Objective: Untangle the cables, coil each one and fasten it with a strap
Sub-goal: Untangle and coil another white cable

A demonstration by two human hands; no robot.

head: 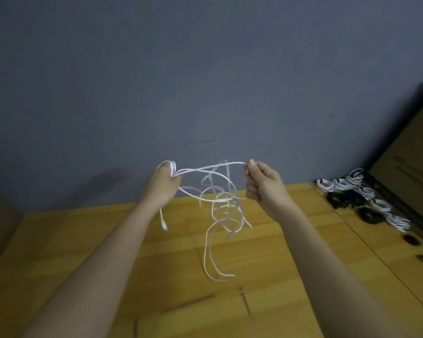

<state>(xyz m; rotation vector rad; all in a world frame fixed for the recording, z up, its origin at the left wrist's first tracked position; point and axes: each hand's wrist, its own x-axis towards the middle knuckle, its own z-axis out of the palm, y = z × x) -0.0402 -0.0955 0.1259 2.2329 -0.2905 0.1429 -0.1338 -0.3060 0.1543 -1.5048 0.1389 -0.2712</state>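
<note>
A dim grey-blue wall (205,69) rises behind a yellow wooden table (83,240).

I am seeing the hanging loops of the white cable (220,215) smearing into blur, so I cannot count its strands or crossings. My left hand (163,185) is hiding its own fingertips and the turns it grips. The cardboard box (410,162) is running off the right edge. The coiled bundles (359,191) are too small to count.

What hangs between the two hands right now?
Head view: only the thin white cable spans left hand to right hand, loose loops dangling below.
</note>
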